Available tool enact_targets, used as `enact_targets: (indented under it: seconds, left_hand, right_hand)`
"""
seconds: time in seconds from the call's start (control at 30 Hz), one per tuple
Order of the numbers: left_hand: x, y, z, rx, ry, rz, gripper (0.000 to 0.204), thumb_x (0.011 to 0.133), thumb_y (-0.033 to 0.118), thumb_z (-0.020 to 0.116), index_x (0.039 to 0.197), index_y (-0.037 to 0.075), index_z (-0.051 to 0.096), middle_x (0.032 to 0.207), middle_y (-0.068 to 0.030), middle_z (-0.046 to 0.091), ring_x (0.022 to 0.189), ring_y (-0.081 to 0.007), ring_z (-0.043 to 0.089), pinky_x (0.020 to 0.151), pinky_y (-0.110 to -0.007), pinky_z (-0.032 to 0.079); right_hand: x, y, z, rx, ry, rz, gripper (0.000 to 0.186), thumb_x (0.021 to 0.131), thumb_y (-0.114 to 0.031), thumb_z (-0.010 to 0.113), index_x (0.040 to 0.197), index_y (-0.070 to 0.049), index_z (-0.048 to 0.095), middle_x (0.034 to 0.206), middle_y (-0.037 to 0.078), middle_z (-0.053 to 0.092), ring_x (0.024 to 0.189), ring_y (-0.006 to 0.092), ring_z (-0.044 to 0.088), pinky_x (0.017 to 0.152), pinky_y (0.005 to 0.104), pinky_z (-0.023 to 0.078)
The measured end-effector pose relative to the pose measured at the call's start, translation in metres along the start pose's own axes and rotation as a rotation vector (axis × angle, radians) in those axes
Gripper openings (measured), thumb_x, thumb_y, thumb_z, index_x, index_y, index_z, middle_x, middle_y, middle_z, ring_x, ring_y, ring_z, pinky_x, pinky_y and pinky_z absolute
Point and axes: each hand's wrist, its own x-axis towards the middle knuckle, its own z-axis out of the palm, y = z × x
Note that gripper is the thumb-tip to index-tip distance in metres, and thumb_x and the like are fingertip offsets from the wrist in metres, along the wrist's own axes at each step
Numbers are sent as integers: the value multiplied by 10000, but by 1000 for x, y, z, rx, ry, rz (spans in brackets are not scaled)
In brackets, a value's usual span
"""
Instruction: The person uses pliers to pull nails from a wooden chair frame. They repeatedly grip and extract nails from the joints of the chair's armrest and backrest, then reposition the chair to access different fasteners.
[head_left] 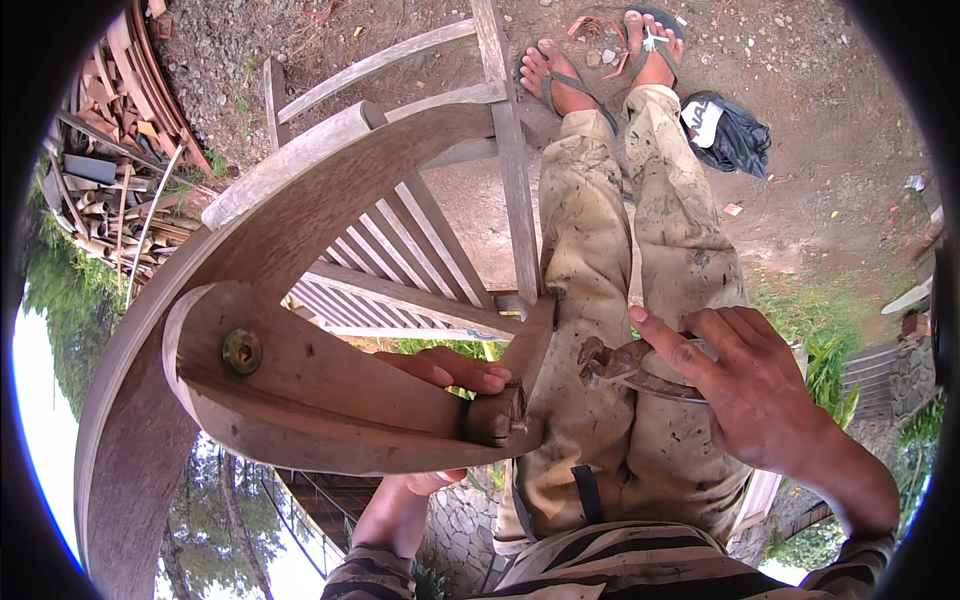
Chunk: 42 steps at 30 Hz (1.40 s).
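Observation:
My left hand grips a curved wooden frame piece, its fingers over the upper side and part of the hand hidden behind the wood. A round brass-coloured bolt head sits in the wide rounded end. By my left fingertips, a short wooden block sticks out at the narrower end. My right hand is closed around the handles of rusty pincers, index finger stretched along them. The pincers' jaws point left, over my trouser legs, apart from the wood.
A weathered slatted wooden chair stands ahead of me, its long curved runner sweeping down the left. Scrap wood is piled at far left. A black plastic bag lies beside my sandalled feet. A stone wall shows below.

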Motion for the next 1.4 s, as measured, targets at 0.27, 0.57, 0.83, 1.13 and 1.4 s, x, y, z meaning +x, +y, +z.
enact_targets:
  seconds: [0.27,0.57,0.83,1.13,1.4]
  left_hand:
    - [6,14,-4,-11,-45,-76,678,728,230,951,1180,48,479,1080,-250,645,1061,-381,670,965,-537,557]
    - [-4,4,-22,-26,-113,-70,377,970,284,739,1164,55,510,1000,-177,632,1111,-426,670,981,-587,582]
    - [-27,33,-17,-45,81,-302,316,960,283,749,1050,73,531,933,-143,620,1052,-410,674,942,-539,601]
    - [-35,28,-38,-104,-159,-152,280,1086,247,526,1169,-19,533,1105,-241,651,1129,-444,662,977,-614,560]
    - [-16,41,-30,-123,-172,-260,272,1067,236,570,1168,-8,503,1071,-229,623,1083,-429,665,1019,-638,532]
  right_hand:
    - [43,-40,50,978,125,34,322,895,-230,789,1098,-35,633,821,114,688,689,301,697,611,416,541]
    - [62,-47,76,906,316,-247,334,791,-141,823,1065,-54,652,785,75,653,668,268,669,584,391,526]
    - [62,-48,78,969,312,-268,356,747,-95,835,1059,-31,676,805,78,651,674,261,653,592,378,520]
    - [56,-46,82,974,245,-301,325,788,-134,829,1063,-101,658,851,38,666,722,236,675,611,370,535]
    - [49,-46,97,978,227,-326,351,796,-151,814,1097,-122,635,860,15,642,766,206,690,622,364,552]
